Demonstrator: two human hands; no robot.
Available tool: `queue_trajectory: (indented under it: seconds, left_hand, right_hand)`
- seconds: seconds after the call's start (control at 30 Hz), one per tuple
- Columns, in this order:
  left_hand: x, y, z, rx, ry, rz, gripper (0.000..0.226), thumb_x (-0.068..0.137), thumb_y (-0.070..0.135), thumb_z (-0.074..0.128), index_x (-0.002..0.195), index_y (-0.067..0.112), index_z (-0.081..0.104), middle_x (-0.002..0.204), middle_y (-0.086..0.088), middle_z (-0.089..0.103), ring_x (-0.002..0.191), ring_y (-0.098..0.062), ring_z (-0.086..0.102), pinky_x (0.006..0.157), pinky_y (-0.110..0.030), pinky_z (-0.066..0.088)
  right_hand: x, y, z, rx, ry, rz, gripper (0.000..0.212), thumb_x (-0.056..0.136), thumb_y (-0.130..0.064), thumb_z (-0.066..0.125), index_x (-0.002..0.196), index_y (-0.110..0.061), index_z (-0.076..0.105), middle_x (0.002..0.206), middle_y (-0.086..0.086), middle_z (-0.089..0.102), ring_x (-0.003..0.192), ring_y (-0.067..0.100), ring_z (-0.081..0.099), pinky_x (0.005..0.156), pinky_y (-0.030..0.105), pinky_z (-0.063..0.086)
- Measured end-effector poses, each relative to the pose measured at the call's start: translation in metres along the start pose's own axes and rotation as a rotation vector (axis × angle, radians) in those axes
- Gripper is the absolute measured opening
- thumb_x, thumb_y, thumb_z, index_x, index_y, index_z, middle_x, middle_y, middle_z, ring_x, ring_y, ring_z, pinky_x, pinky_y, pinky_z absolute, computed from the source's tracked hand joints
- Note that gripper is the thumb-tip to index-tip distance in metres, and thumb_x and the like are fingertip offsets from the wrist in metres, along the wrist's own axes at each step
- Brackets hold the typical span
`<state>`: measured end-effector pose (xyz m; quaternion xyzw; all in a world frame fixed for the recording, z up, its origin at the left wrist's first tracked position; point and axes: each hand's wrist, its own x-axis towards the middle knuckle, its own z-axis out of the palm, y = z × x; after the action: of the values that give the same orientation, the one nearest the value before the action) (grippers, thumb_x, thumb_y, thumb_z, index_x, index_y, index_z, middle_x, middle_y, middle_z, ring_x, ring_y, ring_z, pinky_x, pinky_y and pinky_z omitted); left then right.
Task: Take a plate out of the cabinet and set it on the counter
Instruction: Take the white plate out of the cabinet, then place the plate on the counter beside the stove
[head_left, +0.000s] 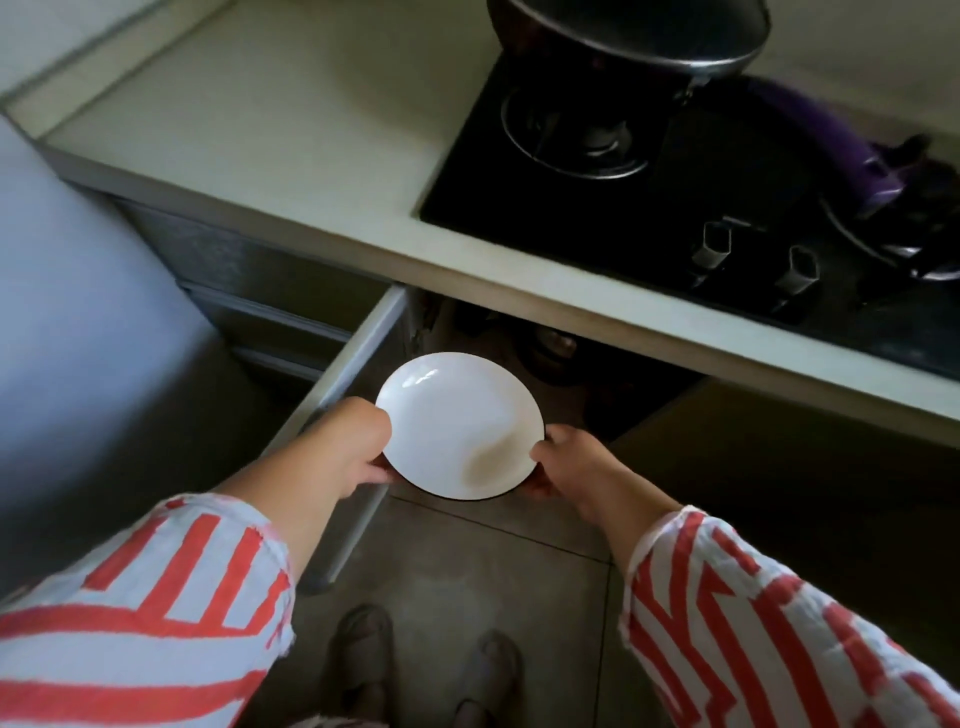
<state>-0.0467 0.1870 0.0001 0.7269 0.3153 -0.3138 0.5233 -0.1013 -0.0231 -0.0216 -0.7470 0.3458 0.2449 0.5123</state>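
A round white plate (457, 423) hangs level in front of the open cabinet (587, 374) below the counter. My left hand (358, 441) grips its left rim and my right hand (569, 462) grips its right rim, fingers tucked underneath. The pale counter (270, 130) runs above and behind the plate. The cabinet door (353, 384) stands swung open to the left of my left hand.
A black gas hob (623, 197) is set into the counter at right, with a dark pan (628, 36) on its burner and a purple-handled utensil (852, 150) beside it. Two knobs sit near the hob's front edge. My slippered feet stand on the tiled floor (467, 561).
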Motion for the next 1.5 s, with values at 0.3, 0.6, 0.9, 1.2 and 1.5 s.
queue_trajectory:
  seconds: [0.3,0.6,0.9,1.2,1.5]
  left_hand:
    - [-0.058,0.026,-0.063,-0.144,0.057,0.087,0.022,0.088,-0.003,0.042,0.105,0.008,0.051,0.098,-0.012,0.057,0.088,-0.032,0.060,0.050,-0.039,0.053]
    - [-0.066,0.080,-0.080,-0.267,0.207,0.191,0.025,0.089,0.005,0.037,0.102,0.011,0.057,0.090,-0.012,0.064,0.077,-0.028,0.063,0.050,-0.035,0.051]
    - [0.011,0.169,-0.113,-0.242,0.151,0.331,0.037,0.085,0.005,0.033,0.106,0.018,0.060,0.090,-0.002,0.065,0.077,-0.021,0.061,0.052,-0.030,0.050]
    - [0.111,0.256,-0.149,-0.250,0.092,0.387,0.034,0.082,0.004,0.038,0.102,0.025,0.056,0.088,-0.001,0.068,0.069,-0.022,0.064,0.062,-0.039,0.058]
    - [0.157,0.286,-0.155,-0.241,0.061,0.358,0.037,0.083,0.001,0.034,0.105,0.024,0.053,0.082,0.000,0.063,0.066,-0.020,0.060,0.050,-0.030,0.050]
  right_hand:
    - [-0.036,-0.082,0.009,-0.089,-0.124,-0.175,0.018,0.090,-0.011,0.045,0.105,-0.012,0.056,0.082,0.005,0.061,0.059,0.017,0.066,0.043,0.024,0.054]
    - [-0.035,-0.150,-0.003,-0.187,-0.092,-0.403,0.024,0.088,-0.013,0.043,0.104,-0.011,0.061,0.090,0.012,0.067,0.079,0.027,0.068,0.065,0.036,0.060]
    - [0.020,-0.242,0.015,-0.098,-0.004,-0.385,0.017,0.094,-0.010,0.040,0.104,-0.012,0.053,0.075,0.006,0.062,0.063,0.018,0.064,0.044,0.022,0.050]
    - [0.092,-0.333,0.043,-0.079,0.068,-0.304,0.024,0.090,-0.005,0.040,0.107,-0.006,0.058,0.095,0.018,0.065,0.071,0.026,0.064,0.048,0.025,0.057]
    - [0.128,-0.361,0.056,-0.219,0.096,-0.303,0.027,0.085,-0.009,0.041,0.107,-0.003,0.057,0.098,0.019,0.065,0.089,0.036,0.065,0.083,0.048,0.056]
